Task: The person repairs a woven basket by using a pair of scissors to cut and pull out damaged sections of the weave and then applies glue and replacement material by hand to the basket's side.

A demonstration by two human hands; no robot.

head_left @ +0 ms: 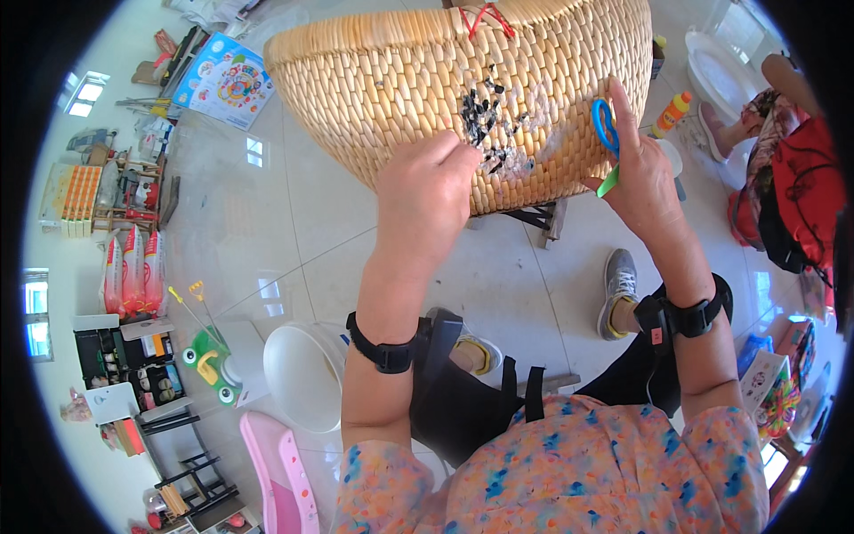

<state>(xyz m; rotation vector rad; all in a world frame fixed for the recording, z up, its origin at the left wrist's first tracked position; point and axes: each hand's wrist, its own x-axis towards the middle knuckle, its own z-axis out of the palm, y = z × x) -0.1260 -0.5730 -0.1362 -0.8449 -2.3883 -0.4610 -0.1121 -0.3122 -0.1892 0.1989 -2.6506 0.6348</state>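
A large woven straw basket (pixel 382 107) stands before me, its curved side facing me. Black and whitish bits (pixel 485 111) cling in a patch at the middle of that side. My left hand (pixel 425 191) is closed, thumb and fingers pinched together against the lower left of the patch. What they pinch is too small to name. At the basket's right side is my right hand (pixel 642 178), index finger stretched up along the weave. It holds a tool with a blue loop handle (pixel 605 129) and a green end (pixel 608 182), likely scissors; the rest is hidden by the hand.
A white bucket (pixel 304 378) stands left of my legs, beside a pink plastic piece (pixel 277 472) and a green frog-shaped toy (pixel 212 363). Right of the basket are an orange bottle (pixel 673 114), a white tub (pixel 716 76) and another person's leg (pixel 712 132).
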